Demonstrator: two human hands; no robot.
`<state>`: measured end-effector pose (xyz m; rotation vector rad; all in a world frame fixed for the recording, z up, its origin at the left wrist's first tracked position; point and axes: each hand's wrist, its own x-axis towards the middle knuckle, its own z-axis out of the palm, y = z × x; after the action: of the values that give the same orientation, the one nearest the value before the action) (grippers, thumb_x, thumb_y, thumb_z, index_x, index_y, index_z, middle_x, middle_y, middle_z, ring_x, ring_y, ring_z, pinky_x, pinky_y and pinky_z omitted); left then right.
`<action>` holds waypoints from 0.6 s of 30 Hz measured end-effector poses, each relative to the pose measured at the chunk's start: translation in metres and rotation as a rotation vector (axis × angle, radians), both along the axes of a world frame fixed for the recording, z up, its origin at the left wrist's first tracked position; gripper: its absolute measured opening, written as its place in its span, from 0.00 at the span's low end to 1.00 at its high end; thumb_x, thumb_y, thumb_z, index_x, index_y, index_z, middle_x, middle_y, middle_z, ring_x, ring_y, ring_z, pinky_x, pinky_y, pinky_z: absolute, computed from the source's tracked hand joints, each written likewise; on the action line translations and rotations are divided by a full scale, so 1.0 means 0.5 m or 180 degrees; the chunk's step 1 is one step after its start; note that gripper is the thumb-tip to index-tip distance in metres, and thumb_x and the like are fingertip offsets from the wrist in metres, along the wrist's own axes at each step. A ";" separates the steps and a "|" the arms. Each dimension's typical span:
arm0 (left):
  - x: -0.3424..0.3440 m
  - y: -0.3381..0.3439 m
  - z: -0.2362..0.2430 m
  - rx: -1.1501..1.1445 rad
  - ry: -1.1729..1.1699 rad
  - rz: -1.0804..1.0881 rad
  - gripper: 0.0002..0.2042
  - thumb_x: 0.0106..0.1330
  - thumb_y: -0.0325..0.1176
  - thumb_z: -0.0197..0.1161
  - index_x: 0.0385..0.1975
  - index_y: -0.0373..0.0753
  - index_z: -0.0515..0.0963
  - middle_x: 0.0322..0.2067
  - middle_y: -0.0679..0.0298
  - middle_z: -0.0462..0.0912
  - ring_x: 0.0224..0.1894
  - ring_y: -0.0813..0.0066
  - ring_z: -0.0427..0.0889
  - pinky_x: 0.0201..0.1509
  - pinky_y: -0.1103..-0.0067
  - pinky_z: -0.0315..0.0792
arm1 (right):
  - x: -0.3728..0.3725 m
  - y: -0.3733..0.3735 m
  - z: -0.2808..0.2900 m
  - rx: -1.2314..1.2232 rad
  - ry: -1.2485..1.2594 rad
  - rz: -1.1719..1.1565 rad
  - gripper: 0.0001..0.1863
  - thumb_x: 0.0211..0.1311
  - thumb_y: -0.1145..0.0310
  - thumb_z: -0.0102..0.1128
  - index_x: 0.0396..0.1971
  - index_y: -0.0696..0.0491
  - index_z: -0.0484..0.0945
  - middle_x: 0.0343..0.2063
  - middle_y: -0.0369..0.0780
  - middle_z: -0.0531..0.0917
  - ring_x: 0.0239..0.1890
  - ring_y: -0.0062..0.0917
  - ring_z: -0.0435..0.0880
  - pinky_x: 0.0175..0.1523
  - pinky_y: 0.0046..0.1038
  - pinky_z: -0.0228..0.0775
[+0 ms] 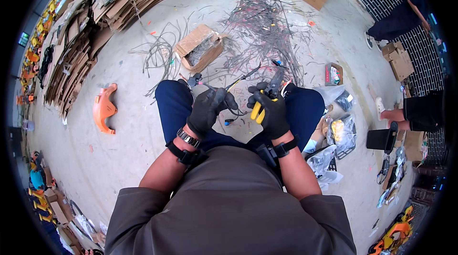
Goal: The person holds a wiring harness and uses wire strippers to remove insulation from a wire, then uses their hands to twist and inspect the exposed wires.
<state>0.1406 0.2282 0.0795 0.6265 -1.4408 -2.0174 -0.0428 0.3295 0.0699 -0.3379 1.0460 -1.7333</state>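
A bare grey concrete floor [129, 159] spreads out in even daylight. Flattened cardboard sheets [81, 40] pile up along the left, a tangle of grey wire scraps [267, 26] litters the middle, and a dark brick wall [420, 45] stands at the right.

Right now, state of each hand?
Left hand: closed on a black cable bundle.
Right hand: closed on yellow-handled pliers.

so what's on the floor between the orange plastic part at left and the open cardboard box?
In the head view, mostly bare concrete floor between the orange plastic part and the open cardboard box, with loose grey cable scraps strewn near the box.
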 end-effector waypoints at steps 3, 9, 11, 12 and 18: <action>0.005 -0.003 -0.003 0.0331 0.0070 -0.0015 0.26 0.78 0.50 0.45 0.29 0.33 0.75 0.26 0.58 0.80 0.29 0.70 0.80 0.40 0.74 0.76 | -0.019 -0.005 -0.037 0.0262 -0.0099 0.0266 0.15 0.64 0.78 0.59 0.50 0.59 0.74 0.44 0.47 0.83 0.37 0.29 0.86 0.45 0.30 0.82; 0.007 -0.001 -0.004 0.0202 -0.0480 -0.0190 0.31 0.78 0.57 0.40 0.23 0.35 0.74 0.12 0.67 0.68 0.15 0.76 0.68 0.22 0.80 0.64 | 0.006 -0.027 0.023 -0.0571 0.0609 0.1146 0.25 0.59 0.75 0.68 0.57 0.60 0.74 0.49 0.44 0.84 0.49 0.26 0.84 0.54 0.28 0.77; 0.004 -0.004 -0.009 0.0170 -0.0456 -0.0251 0.32 0.78 0.58 0.39 0.23 0.35 0.74 0.12 0.68 0.67 0.13 0.78 0.66 0.20 0.81 0.62 | 0.004 -0.038 0.011 -0.0599 0.1718 0.1184 0.26 0.58 0.74 0.71 0.57 0.60 0.75 0.49 0.42 0.84 0.49 0.23 0.83 0.55 0.26 0.76; 0.003 -0.005 -0.011 0.0154 -0.0444 -0.0280 0.32 0.78 0.58 0.38 0.23 0.35 0.74 0.11 0.68 0.67 0.12 0.79 0.65 0.19 0.82 0.61 | -0.001 -0.038 0.008 -0.0481 0.1883 0.1267 0.28 0.56 0.74 0.73 0.57 0.61 0.75 0.50 0.41 0.84 0.49 0.21 0.82 0.57 0.26 0.74; -0.012 0.009 0.042 0.0506 -0.0697 -0.0360 0.34 0.78 0.61 0.33 0.25 0.37 0.75 0.10 0.71 0.65 0.12 0.82 0.64 0.18 0.83 0.60 | 0.013 -0.040 0.081 -0.0859 0.2994 0.0997 0.29 0.56 0.73 0.72 0.58 0.61 0.75 0.49 0.43 0.85 0.50 0.24 0.83 0.56 0.27 0.74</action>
<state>0.1347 0.2326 0.1004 0.8747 -1.4776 -2.2243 -0.0366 0.3097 0.1105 -1.5054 1.2940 -1.4136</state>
